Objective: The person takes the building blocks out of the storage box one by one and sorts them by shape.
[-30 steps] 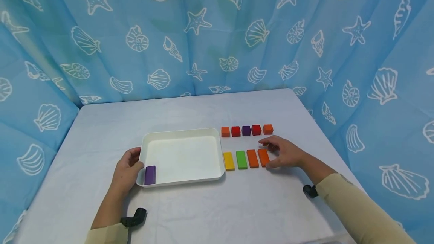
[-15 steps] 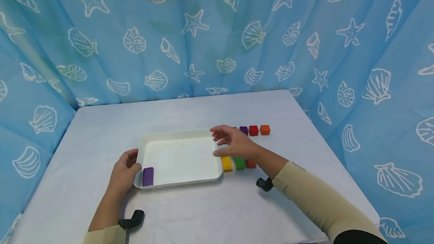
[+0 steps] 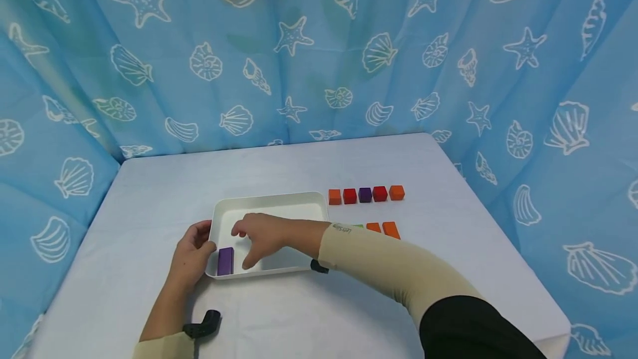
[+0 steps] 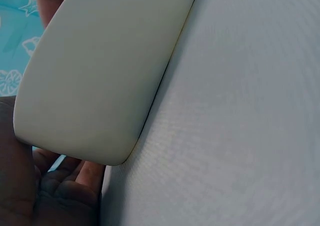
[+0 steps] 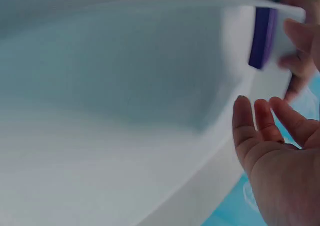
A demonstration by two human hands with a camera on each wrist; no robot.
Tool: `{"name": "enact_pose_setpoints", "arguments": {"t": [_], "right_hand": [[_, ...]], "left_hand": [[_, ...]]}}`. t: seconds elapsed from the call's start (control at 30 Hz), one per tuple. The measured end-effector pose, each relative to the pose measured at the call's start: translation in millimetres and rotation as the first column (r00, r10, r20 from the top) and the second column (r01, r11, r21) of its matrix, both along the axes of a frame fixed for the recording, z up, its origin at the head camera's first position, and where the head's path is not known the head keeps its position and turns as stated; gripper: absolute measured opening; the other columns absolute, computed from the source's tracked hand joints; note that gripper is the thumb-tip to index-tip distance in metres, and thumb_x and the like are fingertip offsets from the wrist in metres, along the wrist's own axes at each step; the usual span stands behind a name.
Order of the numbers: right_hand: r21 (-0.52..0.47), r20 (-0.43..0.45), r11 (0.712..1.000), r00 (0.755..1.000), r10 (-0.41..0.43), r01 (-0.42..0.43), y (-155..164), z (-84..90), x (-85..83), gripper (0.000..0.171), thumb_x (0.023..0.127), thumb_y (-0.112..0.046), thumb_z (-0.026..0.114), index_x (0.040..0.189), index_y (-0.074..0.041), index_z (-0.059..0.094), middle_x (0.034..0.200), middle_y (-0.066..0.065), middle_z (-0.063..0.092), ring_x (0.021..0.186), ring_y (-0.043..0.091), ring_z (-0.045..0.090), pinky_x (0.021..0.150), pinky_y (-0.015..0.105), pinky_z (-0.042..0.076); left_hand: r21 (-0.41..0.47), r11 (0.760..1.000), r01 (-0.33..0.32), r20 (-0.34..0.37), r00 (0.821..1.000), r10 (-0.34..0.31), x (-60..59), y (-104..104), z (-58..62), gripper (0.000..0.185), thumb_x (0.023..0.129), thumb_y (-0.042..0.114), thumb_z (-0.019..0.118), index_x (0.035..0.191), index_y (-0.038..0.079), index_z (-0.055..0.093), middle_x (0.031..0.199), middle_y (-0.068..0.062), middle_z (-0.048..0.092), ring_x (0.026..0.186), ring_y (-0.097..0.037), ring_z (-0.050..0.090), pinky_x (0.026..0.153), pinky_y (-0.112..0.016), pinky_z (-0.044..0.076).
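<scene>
A white tray (image 3: pixel 269 199) lies on the grey table. My left hand (image 3: pixel 193 252) grips the tray's left rim, thumb on top; in the left wrist view its fingers (image 4: pixel 65 191) sit under the tray's outer wall (image 4: pixel 100 85). A purple long block (image 3: pixel 225 261) lies in the tray's near left corner. My right hand (image 3: pixel 251 240) hovers over the tray just right of that block, fingers relaxed and holding nothing. The right wrist view shows those fingers (image 5: pixel 260 131) straight, with the purple block (image 5: pixel 262 35) beyond them.
Right of the tray stands a row of small cubes: orange (image 3: pixel 334 197), red (image 3: pixel 349 196), purple (image 3: pixel 365 195), red (image 3: pixel 380 194), orange (image 3: pixel 396 193). Two orange long blocks (image 3: pixel 391 230) show behind my right forearm, which hides the others. Blue shell-print curtains close in three sides.
My right hand left the long blocks on the right and swept left across the tray to the purple block. My left hand stayed on the tray's rim.
</scene>
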State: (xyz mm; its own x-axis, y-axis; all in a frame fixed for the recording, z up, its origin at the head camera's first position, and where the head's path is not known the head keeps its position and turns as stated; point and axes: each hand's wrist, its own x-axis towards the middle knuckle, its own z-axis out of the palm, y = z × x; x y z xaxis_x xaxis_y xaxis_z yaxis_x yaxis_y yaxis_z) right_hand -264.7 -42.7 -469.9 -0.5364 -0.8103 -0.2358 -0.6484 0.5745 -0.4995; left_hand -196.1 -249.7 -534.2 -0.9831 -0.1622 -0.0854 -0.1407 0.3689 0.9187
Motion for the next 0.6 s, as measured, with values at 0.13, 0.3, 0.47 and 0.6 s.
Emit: {"name": "enact_pose_setpoints", "arguments": {"t": [0.13,0.3,0.47,0.6], "right_hand": [[0.108,-0.097,0.991,0.992,0.084,-0.073,-22.5,-6.6,-0.8,0.073,0.082,-0.037,0.091,0.143,-0.008,0.063,0.125,0.003,0.066,0.111,0.010,0.061,0.092,0.016,0.048],[0.156,-0.175,0.979,0.972,0.155,-0.128,-39.4,-6.0,-3.3,0.064,0.080,-0.038,0.091,0.133,-0.008,0.070,0.114,-0.001,0.069,0.099,0.007,0.060,0.084,0.015,0.048],[0.171,-0.200,0.974,0.963,0.179,-0.145,-43.1,-6.7,-5.7,0.049,0.082,-0.035,0.090,0.120,-0.008,0.075,0.100,-0.004,0.067,0.088,0.008,0.057,0.076,0.017,0.047],[0.182,-0.200,0.977,0.969,0.148,-0.111,-41.9,-10.7,-6.7,0.055,0.083,-0.038,0.090,0.126,-0.008,0.073,0.106,-0.003,0.067,0.092,0.008,0.057,0.081,0.018,0.047]], "left_hand": [[0.008,1.000,0.008,-0.007,1.000,-0.008,-0.1,-0.3,0.5,0.060,0.098,0.002,0.052,0.157,-0.002,0.040,0.156,-0.024,0.048,0.149,-0.041,0.041,0.122,-0.056,0.034],[0.020,1.000,0.016,-0.016,1.000,-0.016,-0.2,-1.2,3.5,0.059,0.098,0.002,0.052,0.156,-0.001,0.041,0.155,-0.024,0.049,0.148,-0.040,0.044,0.122,-0.055,0.035],[0.036,0.999,0.015,-0.006,1.000,-0.015,-0.2,-1.4,4.2,0.060,0.098,0.002,0.052,0.156,0.000,0.041,0.156,-0.023,0.048,0.149,-0.039,0.043,0.122,-0.055,0.035],[0.024,1.000,0.015,0.005,1.000,-0.015,0.3,-1.6,2.5,0.060,0.098,0.003,0.052,0.157,-0.001,0.040,0.156,-0.023,0.048,0.149,-0.039,0.042,0.122,-0.055,0.035]]}}
